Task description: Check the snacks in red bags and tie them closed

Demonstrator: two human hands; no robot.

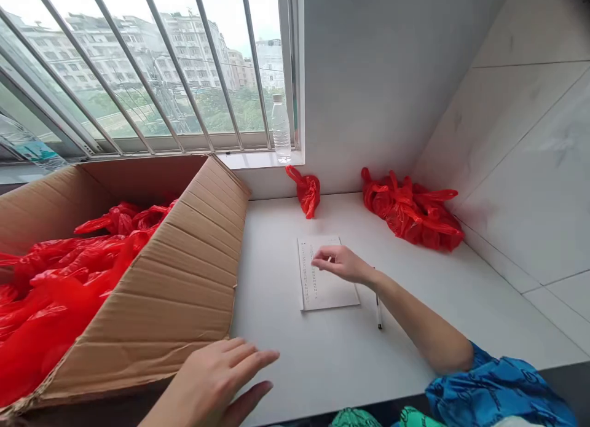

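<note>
My left hand [225, 378] is at the front edge of the white table, beside the cardboard box. Its fingers are stretched out and hold nothing. Over a sheet of paper [329, 292] with columns of small printed or written marks, my right hand [338, 262] has its fingers pinched together. A small pale bit shows at the fingers, too small to name. Partly behind my right forearm lies a pen [379, 316] on the table.
A cardboard box [193, 273] full of red plastic bags [83, 267] stands at left. One small tied red bag [308, 193] and a heap of red bags [410, 212] lie along the wall. A clear bottle [281, 129] stands on the sill; another bottle [34, 147] is at far left.
</note>
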